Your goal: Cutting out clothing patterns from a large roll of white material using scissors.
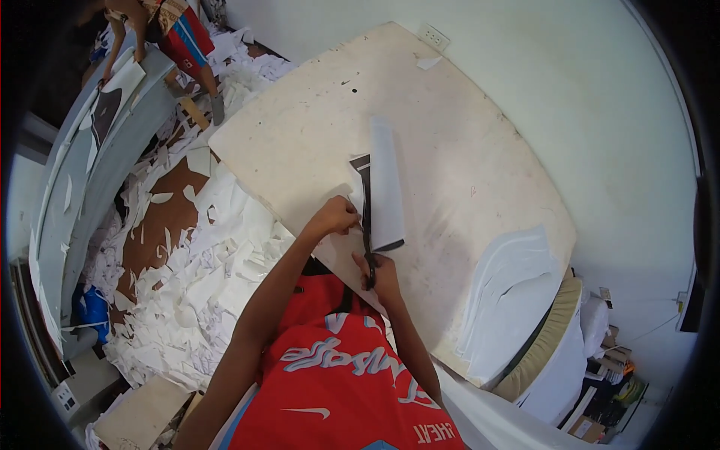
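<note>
A long sheet (387, 187), white on the back and dark on its printed face, lies partly rolled on the table in front of me. My right hand (385, 276) grips a pair of black-handled scissors (368, 276), whose blades point away from me along the sheet's left edge. My left hand (340, 215) is closed, pinching the white margin beside the dark strip. The blade tips are hard to tell from the dark print.
The pale tabletop (450, 172) carries stacked white cut sheets (506, 292) at the right. Paper scraps (191, 292) cover much of the floor at left. Another person (169, 34) works at a grey table (139, 120) at the far left. A wall outlet (433, 37) is beyond the table.
</note>
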Available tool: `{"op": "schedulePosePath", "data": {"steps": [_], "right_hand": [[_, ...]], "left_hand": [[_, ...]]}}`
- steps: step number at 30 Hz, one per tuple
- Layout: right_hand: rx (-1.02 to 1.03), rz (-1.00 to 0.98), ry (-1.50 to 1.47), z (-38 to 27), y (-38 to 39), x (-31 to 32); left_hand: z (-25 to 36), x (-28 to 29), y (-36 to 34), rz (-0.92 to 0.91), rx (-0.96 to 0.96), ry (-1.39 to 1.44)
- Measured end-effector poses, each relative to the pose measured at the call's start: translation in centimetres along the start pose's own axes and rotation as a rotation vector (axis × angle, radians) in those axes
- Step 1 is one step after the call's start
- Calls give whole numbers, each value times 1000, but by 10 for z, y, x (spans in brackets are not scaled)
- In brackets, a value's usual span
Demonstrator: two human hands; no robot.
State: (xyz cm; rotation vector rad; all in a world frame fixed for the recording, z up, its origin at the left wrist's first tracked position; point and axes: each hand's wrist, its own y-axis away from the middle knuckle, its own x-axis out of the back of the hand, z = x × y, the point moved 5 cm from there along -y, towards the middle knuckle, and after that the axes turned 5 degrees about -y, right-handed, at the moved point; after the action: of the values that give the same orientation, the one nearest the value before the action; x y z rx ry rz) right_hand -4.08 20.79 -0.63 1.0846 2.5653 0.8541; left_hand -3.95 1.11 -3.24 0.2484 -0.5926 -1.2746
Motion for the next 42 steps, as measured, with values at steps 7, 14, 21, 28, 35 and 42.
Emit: {"op": "schedulePosePath", "data": {"steps": [7, 14, 21, 28, 35, 42], "right_hand": [[30, 22, 220, -13, -10, 13], [42, 28, 274, -22, -6, 16], [-43, -73, 54, -15, -14, 21], [-41, -116, 139, -18, -20, 23], [-92, -186, 226, -38, 23, 47], [-223, -473, 322, -105, 101, 95]], "left_hand": [[16, 27, 31, 74, -29, 6], [35, 35, 32, 716, 15, -326], [-3, 52, -30, 528, 136, 25], [-2, 61, -36, 444, 104, 144], [7, 70, -45, 289, 126, -82], [18, 80, -52, 286, -59, -328]]}}
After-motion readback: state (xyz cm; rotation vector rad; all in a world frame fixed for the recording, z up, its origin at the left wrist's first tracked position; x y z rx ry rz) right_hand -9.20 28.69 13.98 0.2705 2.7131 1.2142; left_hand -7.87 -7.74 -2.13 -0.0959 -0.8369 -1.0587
